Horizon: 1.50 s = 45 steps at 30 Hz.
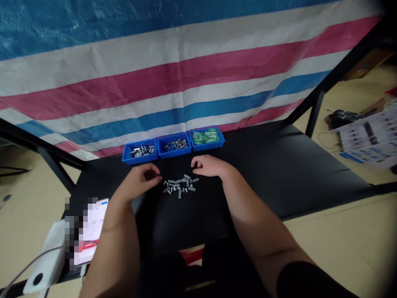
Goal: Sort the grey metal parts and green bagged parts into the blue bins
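Note:
A loose pile of grey cylindrical standoffs (180, 193) and small silvery screws (170, 190) lies on the black table between my two hands. My left hand (143, 179) is just left of the pile, its fingers curved and a gap showing between thumb and forefinger. Above the pile's right side is my right hand (207, 165), also curved, with its thumb and fingertip apart. I see nothing held in either hand.
Behind the pile stand three blue bins in a row: one of grey standoffs (141, 152), one of small screws (176, 145), one of green packets (205, 136). A lit phone (94, 231) and white power strip (49, 256) are at left. A striped tarp (173, 74) hangs behind.

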Available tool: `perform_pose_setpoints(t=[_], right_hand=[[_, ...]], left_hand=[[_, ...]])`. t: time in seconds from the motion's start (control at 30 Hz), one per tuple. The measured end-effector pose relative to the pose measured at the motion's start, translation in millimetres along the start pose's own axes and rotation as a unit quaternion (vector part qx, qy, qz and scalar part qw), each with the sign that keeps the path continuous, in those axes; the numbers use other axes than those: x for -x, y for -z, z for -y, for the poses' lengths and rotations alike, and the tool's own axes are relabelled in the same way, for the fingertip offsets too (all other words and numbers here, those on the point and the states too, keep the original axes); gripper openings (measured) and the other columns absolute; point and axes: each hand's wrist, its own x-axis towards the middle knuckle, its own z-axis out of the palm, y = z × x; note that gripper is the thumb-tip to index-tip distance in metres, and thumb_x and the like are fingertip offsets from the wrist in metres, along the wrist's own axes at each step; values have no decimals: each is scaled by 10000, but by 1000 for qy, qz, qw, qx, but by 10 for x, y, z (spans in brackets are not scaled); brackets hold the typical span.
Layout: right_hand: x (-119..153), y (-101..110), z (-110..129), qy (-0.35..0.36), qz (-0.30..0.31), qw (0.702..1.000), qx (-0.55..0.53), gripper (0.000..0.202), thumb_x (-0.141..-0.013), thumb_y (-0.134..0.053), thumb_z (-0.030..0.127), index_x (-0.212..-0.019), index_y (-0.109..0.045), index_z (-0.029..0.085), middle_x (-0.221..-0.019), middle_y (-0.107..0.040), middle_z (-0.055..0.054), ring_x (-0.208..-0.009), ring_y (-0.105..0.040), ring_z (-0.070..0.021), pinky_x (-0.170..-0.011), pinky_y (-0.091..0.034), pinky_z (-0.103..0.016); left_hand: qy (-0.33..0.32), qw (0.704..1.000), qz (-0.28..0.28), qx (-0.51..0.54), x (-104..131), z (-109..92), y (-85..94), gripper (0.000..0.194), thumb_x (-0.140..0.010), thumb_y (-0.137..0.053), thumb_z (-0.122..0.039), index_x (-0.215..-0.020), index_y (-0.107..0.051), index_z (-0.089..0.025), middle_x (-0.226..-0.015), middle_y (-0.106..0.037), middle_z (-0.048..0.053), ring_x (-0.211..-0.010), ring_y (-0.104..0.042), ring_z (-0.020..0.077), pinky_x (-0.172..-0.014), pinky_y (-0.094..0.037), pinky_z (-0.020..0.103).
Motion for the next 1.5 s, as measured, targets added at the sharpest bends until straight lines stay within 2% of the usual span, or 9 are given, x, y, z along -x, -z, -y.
perform_pose_setpoints(t=[0.07, 0.13, 0.5, 0.6, 0.73, 0.83, 1.23, 1.37, 1.5], right_hand=[[1, -3, -6, -2, 2, 1000, -3, 287, -843, -716, 327, -1109, -690, 223, -992, -747, -43, -786, -668, -170, -669, -452, -279], [0, -6, -10, -2, 0, 1000, -2, 290, -842, -718, 327, -1112, -688, 224, -985, -746, -41, -782, -667, -169, -668, -451, -278], [-2, -4, -13, -6, 0, 1000, -2, 304, -852, -709, 342, -1133, -683, 230, -1002, -742, -49, -795, -665, -175, -673, -449, -284], [2, 0, -7, -1, -1, 1000, -3, 297, -854, -707, 342, -1127, -682, 228, -1003, -743, -49, -800, -667, -176, -673, -451, -284], [3, -3, 11, -8, -1, 1000, -6, 292, -860, -713, 352, -1122, -679, 227, -995, -748, -54, -797, -676, -175, -685, -461, -282], [-10, -17, 7, -17, -2, 1000, -12, 301, -874, -714, 378, -1133, -674, 229, -989, -752, -55, -754, -676, -164, -670, -462, -277], [-14, -20, 21, -18, -8, 1000, -13, 307, -878, -719, 391, -1134, -678, 227, -950, -748, -40, -695, -671, -143, -654, -459, -262], [-36, -34, -11, -11, -8, 1000, -16, 322, -877, -717, 404, -1145, -680, 230, -963, -750, -46, -723, -677, -152, -655, -460, -265], [-73, -61, -62, 0, -22, 1000, -12, 326, -862, -726, 411, -1136, -689, 238, -948, -749, -42, -759, -681, -166, -667, -456, -269]], left_hand=[[34, 988, 148, 1, 23, -55, -60, 319, -737, -783, -424, -974, -706, -225, -804, -725, -5, -732, -671, 179, -667, -495, 272], [61, 977, 202, -28, 16, -103, -139, 323, -684, -807, -378, -957, -706, -236, -798, -727, -14, -724, -671, 180, -648, -478, 268], [24, 989, 127, -74, 2, -81, -113, 180, -783, -674, -317, -923, -744, -228, -838, -741, 21, -733, -672, 182, -685, -483, 289], [39, 999, 6, -11, -65, 33, -61, 255, -822, -697, -424, -959, -731, -212, -831, -748, 31, -732, -680, 182, -686, -501, 285], [74, 937, -339, 36, -255, 156, -115, 329, -859, -665, -470, -1007, -713, -181, -882, -748, 53, -775, -693, 173, -762, -529, 289], [83, 910, -406, 6, -321, 202, -174, 301, -865, -649, -459, -974, -716, -186, -863, -740, 39, -769, -685, 167, -793, -533, 297], [150, 924, -331, -119, -209, 323, -132, 245, -787, -676, -354, -999, -717, -236, -814, -706, 28, -702, -628, 206, -706, -460, 321], [-9, 992, -105, -70, -206, 190, -213, 241, -830, -646, -343, -1019, -728, -218, -851, -710, 26, -737, -640, 179, -721, -483, 300], [-114, 988, 75, -71, -168, 33, -246, 218, -806, -639, -235, -1000, -737, -222, -1020, -713, 58, -907, -658, 199, -843, -510, 335]])
